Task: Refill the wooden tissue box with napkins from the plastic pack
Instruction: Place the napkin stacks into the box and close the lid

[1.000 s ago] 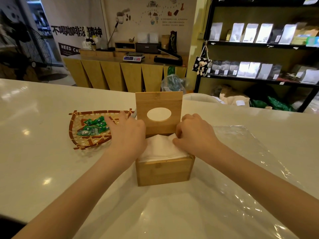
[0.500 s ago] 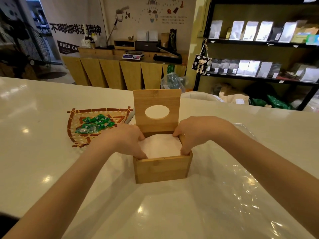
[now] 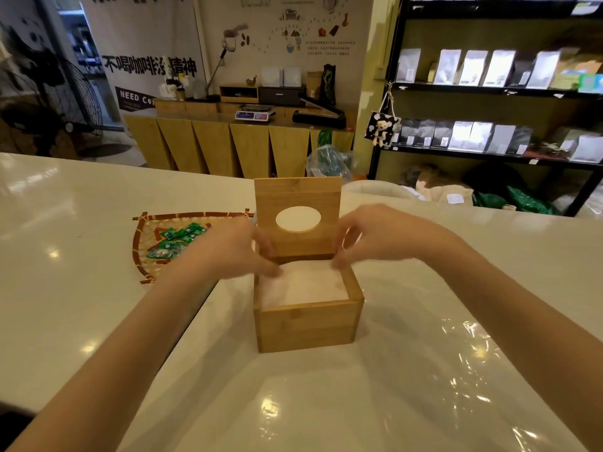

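Counter (image 3: pixel 81 256): napkins (image 3: pixel 301 285) below both hands

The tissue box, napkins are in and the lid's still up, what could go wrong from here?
1. The napkins sit level with the box rim, so the lid may pinch or crumple them.
2. Both hands, left and right, are at the hinge end; closing could catch fingers.

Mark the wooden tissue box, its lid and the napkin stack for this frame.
wooden tissue box (image 3: pixel 306 324), head view, front wall.
lid (image 3: pixel 298 195), head view, upper part above the oval hole.
napkin stack (image 3: pixel 306 285), head view, top sheet inside the box.
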### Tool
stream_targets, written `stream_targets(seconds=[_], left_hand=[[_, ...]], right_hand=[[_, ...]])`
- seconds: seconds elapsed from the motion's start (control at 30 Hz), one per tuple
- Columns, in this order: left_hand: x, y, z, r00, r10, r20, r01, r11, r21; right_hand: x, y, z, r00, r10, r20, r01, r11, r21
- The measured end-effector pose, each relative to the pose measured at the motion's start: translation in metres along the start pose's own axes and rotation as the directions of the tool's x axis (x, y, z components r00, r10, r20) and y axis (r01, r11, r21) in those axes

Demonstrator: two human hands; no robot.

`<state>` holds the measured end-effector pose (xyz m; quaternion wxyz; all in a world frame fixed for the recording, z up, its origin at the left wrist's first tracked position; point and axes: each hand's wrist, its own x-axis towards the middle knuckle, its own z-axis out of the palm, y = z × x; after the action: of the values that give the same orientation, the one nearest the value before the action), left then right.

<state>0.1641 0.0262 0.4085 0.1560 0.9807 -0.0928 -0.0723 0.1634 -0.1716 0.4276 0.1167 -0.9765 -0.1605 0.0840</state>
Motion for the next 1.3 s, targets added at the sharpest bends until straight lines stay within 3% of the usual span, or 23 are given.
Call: stream_targets(seconds=[0.1,0.17,0.3,0.73,0.9,1.17,1.3], left_hand=[[-0.003,0.004,-0.024,0.918,0.008,-0.397,-0.114,0.963,-0.243],[0.003,0.009,-0.032,0.867,0.047,-0.496,-0.201,0.944,-0.262],[0.021,0.013,-0.026,0.877,0.168,-0.45,-0.251,0.959,-0.132],[-0.024,-0.003,0.002,0.748,0.382,-0.542,-0.456,0.89,-0.002],[-0.045,-0.023,0.035,0.721,0.492,-0.488,-0.601,0.794,-0.088],[-0.049,-0.038,0.066,0.751,0.495,-0.438,-0.6,0.788,-0.137],[-0.047,-0.042,0.071,0.722,0.546,-0.424,-0.626,0.777,-0.066]], right_hand=[[0.003,0.006,-0.021,0.909,0.073,-0.411,0.034,0.968,0.248],[0.011,0.002,-0.024,0.833,0.075,-0.549,0.096,0.956,0.277],[0.022,-0.005,-0.014,0.87,-0.043,-0.49,0.19,0.948,0.255],[-0.027,0.012,0.018,0.781,-0.212,-0.588,0.42,0.875,0.242],[-0.046,0.023,0.056,0.782,-0.213,-0.586,0.46,0.832,0.311],[-0.048,0.031,0.093,0.733,-0.322,-0.599,0.543,0.807,0.23],[-0.046,0.033,0.103,0.723,-0.33,-0.607,0.541,0.817,0.199]])
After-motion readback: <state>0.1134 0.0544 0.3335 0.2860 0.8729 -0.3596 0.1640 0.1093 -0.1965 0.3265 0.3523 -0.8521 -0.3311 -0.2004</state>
